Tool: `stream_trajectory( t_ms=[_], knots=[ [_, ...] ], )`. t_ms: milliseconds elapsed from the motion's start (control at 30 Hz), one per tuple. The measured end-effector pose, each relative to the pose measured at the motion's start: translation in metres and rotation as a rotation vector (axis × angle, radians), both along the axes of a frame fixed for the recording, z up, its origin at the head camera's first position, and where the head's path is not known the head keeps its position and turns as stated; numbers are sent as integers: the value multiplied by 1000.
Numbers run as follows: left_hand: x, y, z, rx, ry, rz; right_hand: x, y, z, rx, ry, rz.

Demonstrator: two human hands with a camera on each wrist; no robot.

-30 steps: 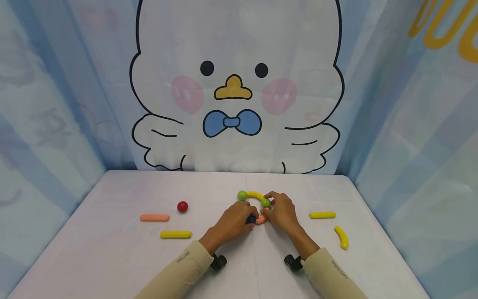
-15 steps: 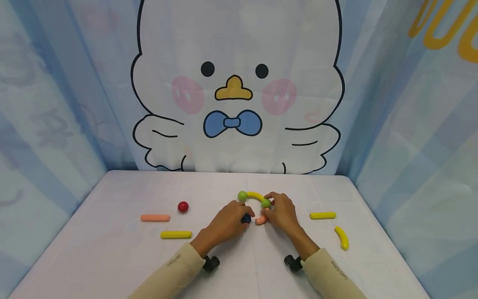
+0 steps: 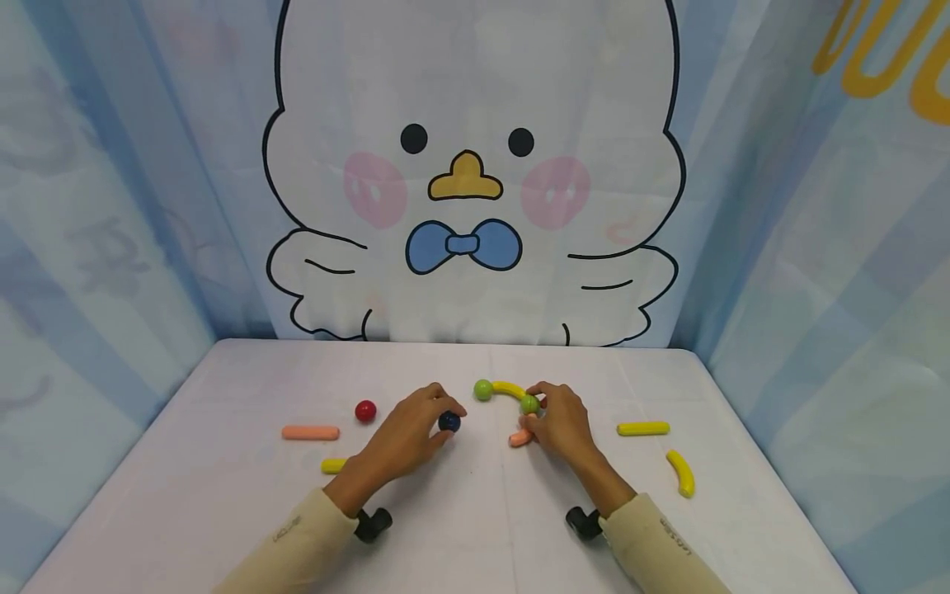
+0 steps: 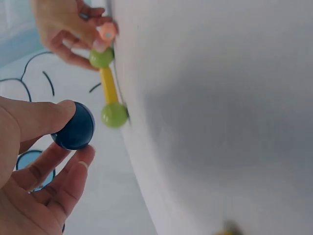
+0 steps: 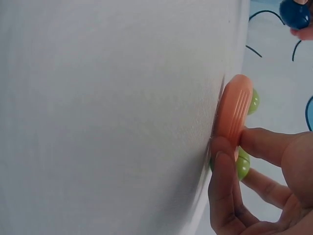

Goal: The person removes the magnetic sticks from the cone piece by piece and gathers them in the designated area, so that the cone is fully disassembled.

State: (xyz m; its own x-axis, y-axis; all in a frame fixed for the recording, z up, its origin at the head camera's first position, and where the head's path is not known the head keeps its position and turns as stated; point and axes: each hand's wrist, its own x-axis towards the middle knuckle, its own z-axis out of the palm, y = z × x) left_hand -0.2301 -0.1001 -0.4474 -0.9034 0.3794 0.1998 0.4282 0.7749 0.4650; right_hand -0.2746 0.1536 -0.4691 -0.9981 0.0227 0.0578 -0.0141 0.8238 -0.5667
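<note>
My left hand (image 3: 401, 433) pinches a dark blue ball (image 3: 449, 421) between thumb and fingertips, apart from the other pieces. In the left wrist view the ball (image 4: 76, 128) shows smooth and round. My right hand (image 3: 564, 422) grips a short curved orange rod (image 3: 520, 438) by its end at a green ball (image 3: 529, 404). From that ball a curved yellow rod (image 3: 508, 388) runs to a second green ball (image 3: 483, 390). A bit of red shows behind the right fingers, mostly hidden. In the right wrist view, thumb and finger hold the grooved orange rod (image 5: 234, 105) close over the table.
On the left of the white table (image 3: 475, 536) lie a red ball (image 3: 365, 412), a straight orange rod (image 3: 310, 433) and a yellow rod (image 3: 333, 466), partly hidden by the left arm. A straight yellow rod (image 3: 642, 429) and a curved yellow rod (image 3: 680, 473) lie at right.
The blue ball has come away from the orange rod's end and moved left with my left hand. My right hand stays in place on the joined pieces.
</note>
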Motion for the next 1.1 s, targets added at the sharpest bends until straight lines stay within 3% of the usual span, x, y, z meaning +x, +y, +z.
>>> stream_trajectory(
  t_ms=[333,767,933,1100],
  knots=[
    [-3,-56,6,28,107,94,-1,1,-2,16,4,0],
    [-6,-126,3,35,17,254,0,0,-2,10,3,-5],
    [-9,-144,-2,15,-59,311,-1,0,-2,11,-2,-8],
    [-14,-158,-8,-11,-80,340,-2,1,-1,18,-2,0]
  ],
)
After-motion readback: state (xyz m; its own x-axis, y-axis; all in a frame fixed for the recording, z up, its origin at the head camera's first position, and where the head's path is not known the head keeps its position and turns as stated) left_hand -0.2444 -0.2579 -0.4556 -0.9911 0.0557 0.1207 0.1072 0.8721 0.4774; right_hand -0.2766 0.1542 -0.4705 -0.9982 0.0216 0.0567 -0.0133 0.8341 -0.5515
